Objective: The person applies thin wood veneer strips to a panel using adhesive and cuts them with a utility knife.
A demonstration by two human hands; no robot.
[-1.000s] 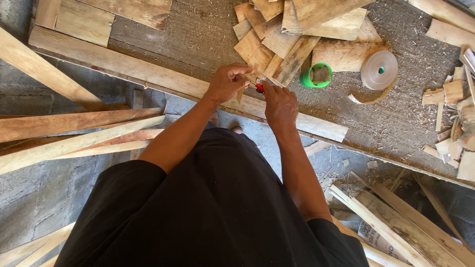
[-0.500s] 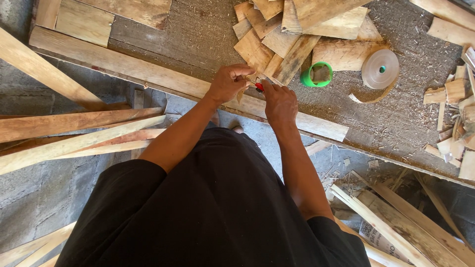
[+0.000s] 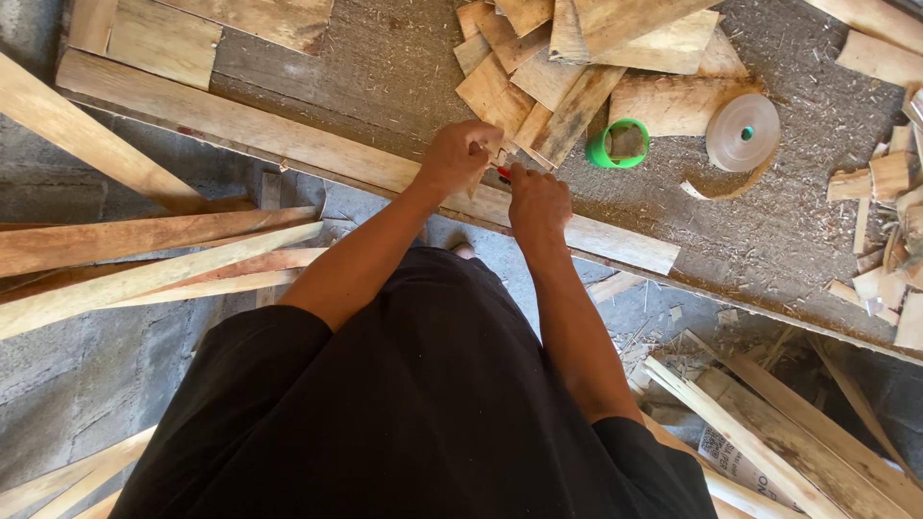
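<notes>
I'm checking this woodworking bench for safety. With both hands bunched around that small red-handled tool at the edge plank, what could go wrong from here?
1. The left hand and right hand sit very close around the small red-handled tool; a slip could catch a finger.
2. The loose pile of flat wood offcuts beside the hands could shift or snag.
3. The long pale wooden slats lean by the person's legs and could trip them.

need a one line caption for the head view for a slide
Left hand and right hand meet over a small red-handled tool at a long plank, beside wood offcuts and green tape roll.
</notes>
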